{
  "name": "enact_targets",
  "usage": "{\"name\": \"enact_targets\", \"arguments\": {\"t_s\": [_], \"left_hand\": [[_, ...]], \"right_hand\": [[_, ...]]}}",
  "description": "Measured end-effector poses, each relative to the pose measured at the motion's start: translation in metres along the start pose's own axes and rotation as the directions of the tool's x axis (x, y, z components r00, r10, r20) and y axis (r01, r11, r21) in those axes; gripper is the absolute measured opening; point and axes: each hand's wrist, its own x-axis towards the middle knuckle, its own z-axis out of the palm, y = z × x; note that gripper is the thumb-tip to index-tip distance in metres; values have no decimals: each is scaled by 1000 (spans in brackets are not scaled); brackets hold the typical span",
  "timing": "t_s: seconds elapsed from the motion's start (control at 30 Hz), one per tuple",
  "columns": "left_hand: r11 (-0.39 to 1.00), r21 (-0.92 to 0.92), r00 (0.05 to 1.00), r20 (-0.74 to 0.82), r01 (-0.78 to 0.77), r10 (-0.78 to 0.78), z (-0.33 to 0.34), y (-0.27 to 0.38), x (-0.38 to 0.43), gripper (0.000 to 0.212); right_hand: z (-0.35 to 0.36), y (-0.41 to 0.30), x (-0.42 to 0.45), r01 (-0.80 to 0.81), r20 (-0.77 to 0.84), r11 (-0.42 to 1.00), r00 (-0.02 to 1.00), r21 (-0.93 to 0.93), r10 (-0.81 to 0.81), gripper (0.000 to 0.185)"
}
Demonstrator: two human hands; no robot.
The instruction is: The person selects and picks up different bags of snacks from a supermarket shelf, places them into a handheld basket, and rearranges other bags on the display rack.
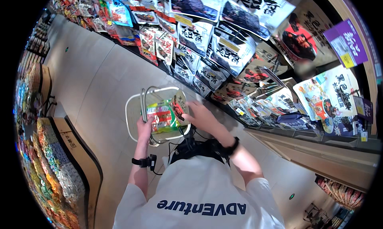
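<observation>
A pale shopping basket (129, 121) hangs in front of my body. My left hand (144, 126) is closed around its raised handles (144, 104) on the left side. A green and red plastic food packet (161, 117) lies inside the basket. My right hand (199, 115) is over the basket's right side, its fingers at a brown food pouch (178, 107) with a dark food picture. That pouch stands tilted against the green packet. Whether the fingers grip the pouch or only touch it is not clear.
Shelves of hanging pouches (194, 37) run along the front and right, with a purple price card (345, 43) sticking out. A wooden-sided display (80, 145) of small wrapped goods stands at left. Tiled floor (98, 70) lies between.
</observation>
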Motion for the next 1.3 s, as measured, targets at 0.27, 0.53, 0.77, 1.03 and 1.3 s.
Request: {"name": "enact_targets", "arguments": {"t_s": [0.27, 0.53, 0.77, 1.03, 1.3], "left_hand": [[969, -205, 988, 36, -141, 152, -17, 50, -20, 16], [934, -345, 995, -30, -95, 91, -15, 65, -8, 27], [825, -547, 964, 266, 142, 11, -15, 75, 1, 54], [737, -492, 770, 636, 464, -60, -31, 128, -37, 29], [679, -665, 851, 512, 309, 114, -51, 103, -23, 27]], "right_hand": [[76, 35, 46, -290, -163, 879, 956, -377, 245, 28], [-7, -49, 49, 335, -69, 896, 927, -293, -369, 33], [-90, -118, 29, 560, -192, 821, 799, -111, -570, 35], [-85, -166, 28, 814, 71, 537, 562, -221, -824, 26], [-59, -123, 33, 369, -192, 781, 929, 504, -315, 69]]}}
